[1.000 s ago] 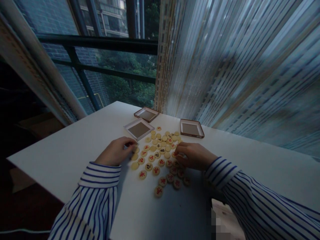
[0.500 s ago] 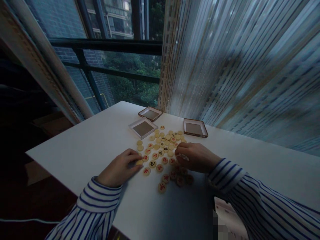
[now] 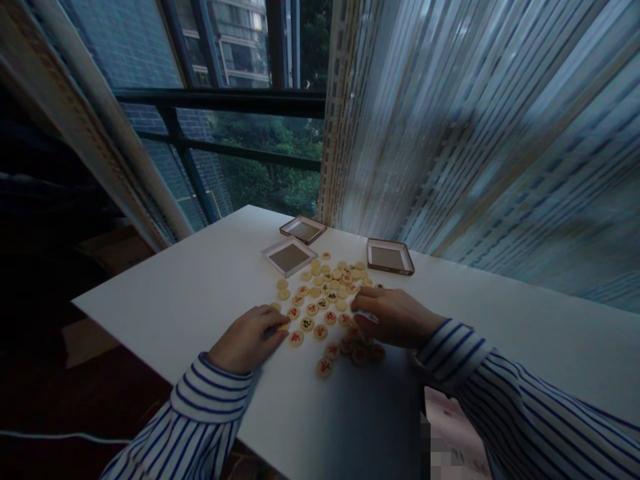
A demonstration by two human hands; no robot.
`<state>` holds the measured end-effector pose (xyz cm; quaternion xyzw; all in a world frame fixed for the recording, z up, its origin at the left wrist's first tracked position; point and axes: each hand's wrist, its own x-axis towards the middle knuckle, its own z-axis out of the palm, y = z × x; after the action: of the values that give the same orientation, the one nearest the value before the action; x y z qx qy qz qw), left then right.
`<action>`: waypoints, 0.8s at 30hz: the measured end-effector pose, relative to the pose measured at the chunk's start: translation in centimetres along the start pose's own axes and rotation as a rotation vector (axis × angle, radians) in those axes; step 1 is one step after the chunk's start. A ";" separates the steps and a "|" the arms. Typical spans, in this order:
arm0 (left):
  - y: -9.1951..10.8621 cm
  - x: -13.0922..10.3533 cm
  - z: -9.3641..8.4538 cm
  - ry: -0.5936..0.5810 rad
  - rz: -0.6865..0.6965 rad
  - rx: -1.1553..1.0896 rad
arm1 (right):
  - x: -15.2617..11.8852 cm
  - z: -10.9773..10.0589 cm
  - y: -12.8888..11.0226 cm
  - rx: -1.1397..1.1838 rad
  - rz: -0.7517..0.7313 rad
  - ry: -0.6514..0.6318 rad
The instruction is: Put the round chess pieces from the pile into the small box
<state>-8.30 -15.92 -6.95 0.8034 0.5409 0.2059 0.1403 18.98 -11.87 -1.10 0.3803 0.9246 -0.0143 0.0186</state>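
Observation:
Many round, pale yellow Chinese chess pieces [image 3: 313, 309] lie loose on the white table [image 3: 200, 280], some with red or black characters up, others blank side up. At the left edge of the spread, my left hand [image 3: 253, 337] pinches a blank-looking Chinese chess piece [image 3: 284, 327] between thumb and fingers. On the opposite side, my right hand [image 3: 393, 315] is curled with thumb and fingertips close together over the pieces. Its fingers hide what is under or between them. A group of red-marked pieces [image 3: 359, 355] sits in shadow just below that hand.
Three shallow square trays stand behind the pieces: a white one [image 3: 269, 254], a brown-edged one [image 3: 285, 234] beside it, and another brown-edged one [image 3: 410, 266] at right. A pinkish object [image 3: 453, 427] lies under my right forearm. Curtains [image 3: 425, 167] and a window railing [image 3: 225, 101] border the table.
The view has shifted slightly. My left hand is still at the left edge of the pieces, and my right hand remains curled over the right side with little visible movement.

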 end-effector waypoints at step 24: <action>-0.8 -1.3 0.4 0.139 -0.115 -0.172 | -0.6 -0.3 -0.7 -0.002 -0.008 -0.054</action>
<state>-9.18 -16.86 -7.84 0.7400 0.5746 0.2983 0.1824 18.94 -12.81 -0.79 0.3760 0.9253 -0.0237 0.0438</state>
